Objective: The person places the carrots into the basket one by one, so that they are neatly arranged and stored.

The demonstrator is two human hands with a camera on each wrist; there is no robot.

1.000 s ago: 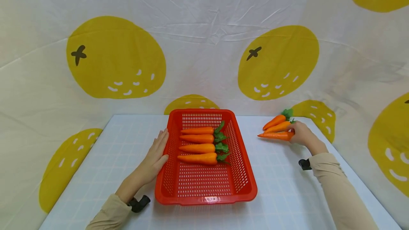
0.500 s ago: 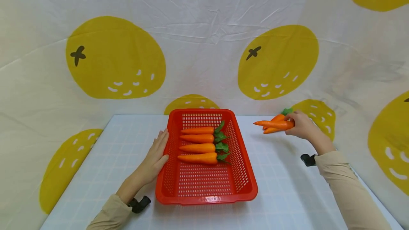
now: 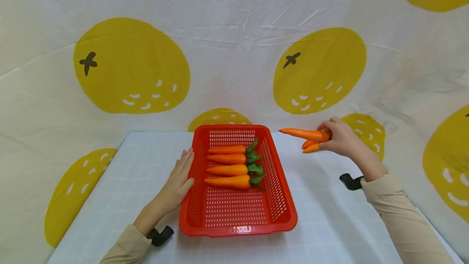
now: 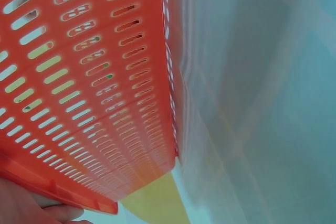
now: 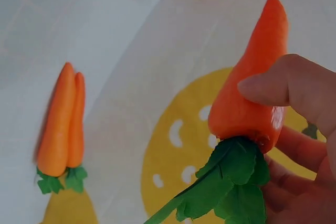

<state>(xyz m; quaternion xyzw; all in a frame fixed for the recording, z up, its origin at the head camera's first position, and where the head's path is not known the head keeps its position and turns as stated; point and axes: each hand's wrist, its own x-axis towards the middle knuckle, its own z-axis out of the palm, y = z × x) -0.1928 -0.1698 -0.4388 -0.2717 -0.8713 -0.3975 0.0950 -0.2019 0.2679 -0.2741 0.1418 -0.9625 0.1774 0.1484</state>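
My right hand [image 3: 341, 137] grips a carrot [image 3: 305, 133] near its leafy end, its tip pointing left toward the basket. In the right wrist view the thumb lies across the orange body of the held carrot [image 5: 252, 77], and green leaves hang below. Two more carrots [image 5: 59, 124] lie side by side on the table, partly hidden behind the right hand in the head view. My left hand [image 3: 178, 178] rests with straight fingers along the left rim of a red perforated basket [image 3: 234, 211]. Several carrots [image 3: 228, 170] lie in a row inside it, leaves to the right.
A white table [image 3: 146, 162] with a faint grid carries everything. Behind and beside it hangs a pale cloth [image 3: 234, 64] printed with big yellow fruit. A black wrist camera [image 3: 351, 181] sits at the right cuff, another [image 3: 161, 235] at the left.
My right hand has picked the front carrot off the table, raised it and swung its tip to the left. My left hand stays at the basket's rim.
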